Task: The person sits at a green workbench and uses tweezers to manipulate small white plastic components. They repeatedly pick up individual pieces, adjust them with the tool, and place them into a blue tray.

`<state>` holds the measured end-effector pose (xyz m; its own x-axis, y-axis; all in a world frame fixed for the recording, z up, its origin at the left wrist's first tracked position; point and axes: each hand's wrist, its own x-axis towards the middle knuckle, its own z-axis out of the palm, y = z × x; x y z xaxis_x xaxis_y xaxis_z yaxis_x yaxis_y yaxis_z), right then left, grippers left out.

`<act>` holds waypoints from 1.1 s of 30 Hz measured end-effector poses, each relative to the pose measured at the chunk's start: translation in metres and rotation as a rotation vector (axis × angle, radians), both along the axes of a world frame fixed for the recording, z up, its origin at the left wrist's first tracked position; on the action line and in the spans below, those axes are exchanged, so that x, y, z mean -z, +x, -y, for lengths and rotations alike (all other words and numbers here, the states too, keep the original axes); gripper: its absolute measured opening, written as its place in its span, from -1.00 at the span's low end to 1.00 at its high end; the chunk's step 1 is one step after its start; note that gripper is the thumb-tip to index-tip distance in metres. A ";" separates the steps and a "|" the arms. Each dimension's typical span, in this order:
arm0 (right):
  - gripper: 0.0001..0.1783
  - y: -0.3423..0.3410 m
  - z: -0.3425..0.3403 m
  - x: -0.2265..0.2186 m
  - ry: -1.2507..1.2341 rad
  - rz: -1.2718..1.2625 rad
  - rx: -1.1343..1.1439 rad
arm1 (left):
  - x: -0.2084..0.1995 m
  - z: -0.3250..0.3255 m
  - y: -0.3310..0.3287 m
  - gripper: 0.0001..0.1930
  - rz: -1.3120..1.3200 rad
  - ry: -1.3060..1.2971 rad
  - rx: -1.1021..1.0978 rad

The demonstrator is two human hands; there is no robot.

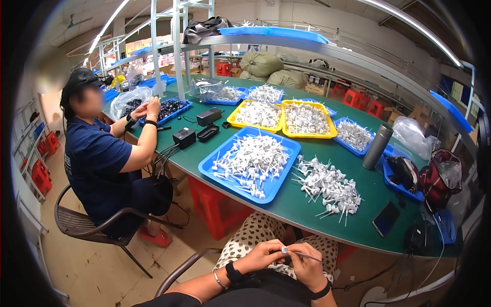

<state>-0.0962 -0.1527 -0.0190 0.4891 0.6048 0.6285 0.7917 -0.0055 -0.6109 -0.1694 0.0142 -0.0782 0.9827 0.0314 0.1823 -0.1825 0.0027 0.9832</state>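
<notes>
Over my lap, my left hand (262, 257) is closed and pinches a small white plastic part (284, 249). My right hand (309, 265) meets it there, closed on a thin grey metal rod-like tool (311, 257). The tool's tip is hidden by the fingers. On the green table ahead lies a loose pile of white plastic pieces with thin stems (330, 187). To its left, a blue tray (207, 166) is heaped with similar white pieces.
Two yellow trays (284, 134) of white pieces stand farther back. On the right are a grey flask (378, 147), a phone (385, 219) and a dark red bag (441, 176). A co-worker (110, 148) sits at left, handling dark parts over a blue tray (166, 121).
</notes>
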 end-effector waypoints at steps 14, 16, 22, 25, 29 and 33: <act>-0.87 -0.003 0.003 0.021 0.214 -0.500 0.061 | -0.009 -0.002 0.002 -0.82 0.040 -0.045 -0.076; -0.86 -0.004 0.002 0.025 0.248 -0.529 0.015 | -0.009 -0.002 -0.001 -0.80 0.036 -0.064 -0.080; -0.84 -0.004 -0.002 0.028 0.252 -0.578 0.000 | -0.001 -0.006 0.001 -0.78 -0.037 -0.164 -0.032; -0.85 -0.003 -0.002 0.030 0.233 -0.554 0.013 | -0.002 -0.007 0.001 -0.78 -0.051 -0.161 -0.022; -0.85 -0.004 -0.003 0.029 0.221 -0.527 0.025 | -0.002 -0.006 0.000 -0.78 -0.067 -0.167 -0.023; -0.86 -0.005 -0.003 0.030 0.238 -0.554 0.018 | -0.004 -0.001 -0.001 -0.82 -0.068 -0.186 -0.060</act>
